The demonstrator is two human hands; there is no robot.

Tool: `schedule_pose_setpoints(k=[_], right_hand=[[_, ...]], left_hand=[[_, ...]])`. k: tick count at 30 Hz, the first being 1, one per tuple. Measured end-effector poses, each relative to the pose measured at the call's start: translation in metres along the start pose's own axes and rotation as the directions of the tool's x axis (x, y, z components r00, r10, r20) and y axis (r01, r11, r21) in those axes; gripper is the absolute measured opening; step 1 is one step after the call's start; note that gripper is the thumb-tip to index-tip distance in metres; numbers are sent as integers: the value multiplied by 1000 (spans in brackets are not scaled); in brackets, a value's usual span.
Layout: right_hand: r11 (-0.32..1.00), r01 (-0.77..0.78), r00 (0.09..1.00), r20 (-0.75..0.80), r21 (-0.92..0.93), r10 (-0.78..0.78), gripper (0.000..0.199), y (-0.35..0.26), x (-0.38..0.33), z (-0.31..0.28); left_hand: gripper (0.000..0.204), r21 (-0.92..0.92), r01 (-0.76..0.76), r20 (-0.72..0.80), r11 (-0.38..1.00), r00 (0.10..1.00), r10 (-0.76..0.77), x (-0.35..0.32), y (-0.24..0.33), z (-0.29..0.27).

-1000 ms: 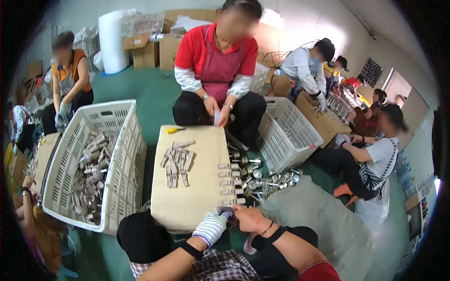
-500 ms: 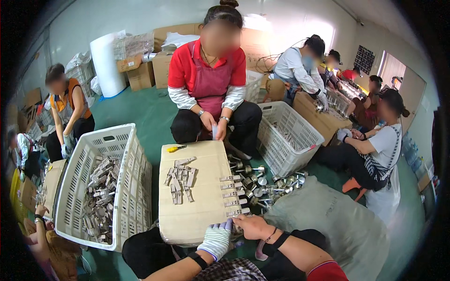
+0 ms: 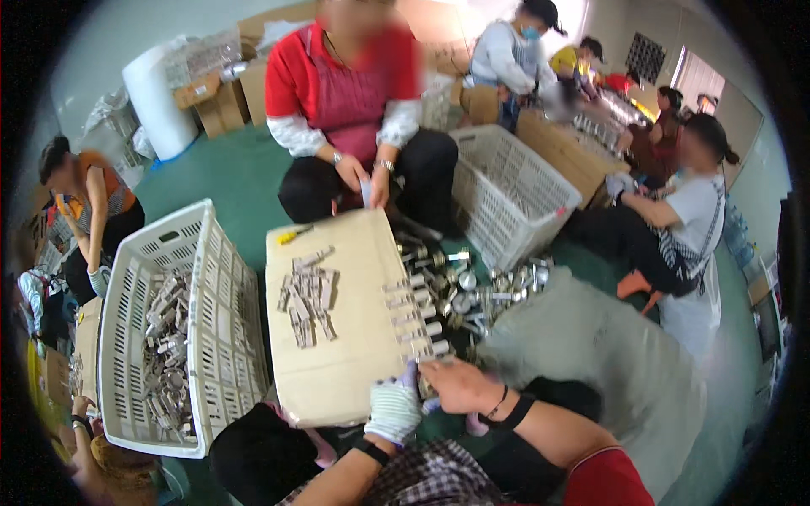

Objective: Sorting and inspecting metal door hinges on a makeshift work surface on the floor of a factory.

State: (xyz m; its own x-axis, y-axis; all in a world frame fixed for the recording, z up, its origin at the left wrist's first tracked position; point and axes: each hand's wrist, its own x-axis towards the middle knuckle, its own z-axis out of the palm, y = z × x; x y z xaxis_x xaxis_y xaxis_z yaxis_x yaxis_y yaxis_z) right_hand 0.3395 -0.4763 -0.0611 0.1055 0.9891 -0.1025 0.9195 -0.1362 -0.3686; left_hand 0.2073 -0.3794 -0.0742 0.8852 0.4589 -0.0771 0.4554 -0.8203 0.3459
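My left hand (image 3: 395, 408), in a white knit glove, and my bare right hand (image 3: 456, 385) meet at the near right corner of a cardboard box top (image 3: 354, 253). Between their fingers sits a small silvery part (image 3: 424, 384), mostly hidden. A row of similar metal parts (image 3: 408, 316) runs along the box's right edge, just above my hands. A looser cluster of grey parts (image 3: 305, 295) lies in the middle of the box. To the right of the box, on the floor, is a heap of shiny metal fittings (image 3: 472, 291).
A white plastic crate (image 3: 224, 320) with several grey parts stands left of the box. Another white crate (image 3: 510, 190) stands beyond the heap. A person in red sits opposite me (image 3: 350, 93), handling a small piece. Other people sit at left and right among cardboard cartons.
The view has tipped down and closer to the box. My hands stay together at its near right corner; the person opposite still holds a small piece.
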Motion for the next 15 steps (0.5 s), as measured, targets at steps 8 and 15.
schedule_pose_setpoints(k=[8,15], right_hand=[[905,-105,976,-131,411,173,50,6,-6,-11],[634,-521,739,-70,571,670,28,47,-5,17]], left_hand=[[85,-9,-76,-16,997,997,76,1,-8,6],[83,-86,-116,-116,989,988,106,0,-12,4]])
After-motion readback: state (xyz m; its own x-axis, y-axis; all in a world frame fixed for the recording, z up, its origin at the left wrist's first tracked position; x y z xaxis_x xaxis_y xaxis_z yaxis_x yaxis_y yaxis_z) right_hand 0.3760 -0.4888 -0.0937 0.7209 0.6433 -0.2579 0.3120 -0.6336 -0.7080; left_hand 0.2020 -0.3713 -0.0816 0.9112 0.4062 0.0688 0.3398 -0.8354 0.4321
